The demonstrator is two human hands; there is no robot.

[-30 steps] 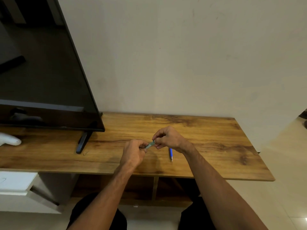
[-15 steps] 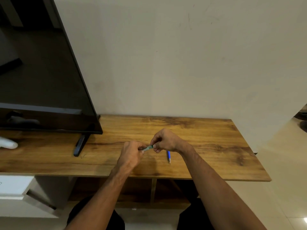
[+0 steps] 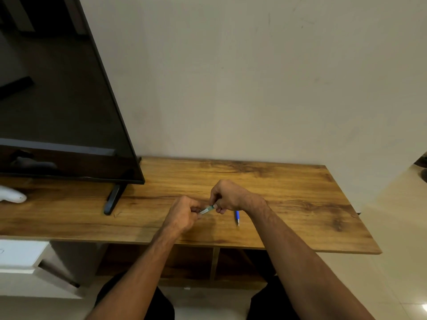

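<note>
A small green, pen-like piece (image 3: 207, 209) spans the gap between my two hands just above the wooden table (image 3: 288, 188). My left hand (image 3: 182, 214) grips its left end with curled fingers. My right hand (image 3: 227, 196) pinches its right end. A blue pen part with a metal tip (image 3: 237, 218) lies on the table just right of my right hand, partly hidden by the wrist.
A black TV (image 3: 57, 100) stands at the left on a dark foot (image 3: 113, 198). A white object (image 3: 11, 196) lies at the far left. The wall is close behind. The table's right edge drops to the tiled floor (image 3: 399, 227). Open shelves sit below.
Both hands hold the green piece much as before. The view has shifted slightly; the hands have barely moved.
</note>
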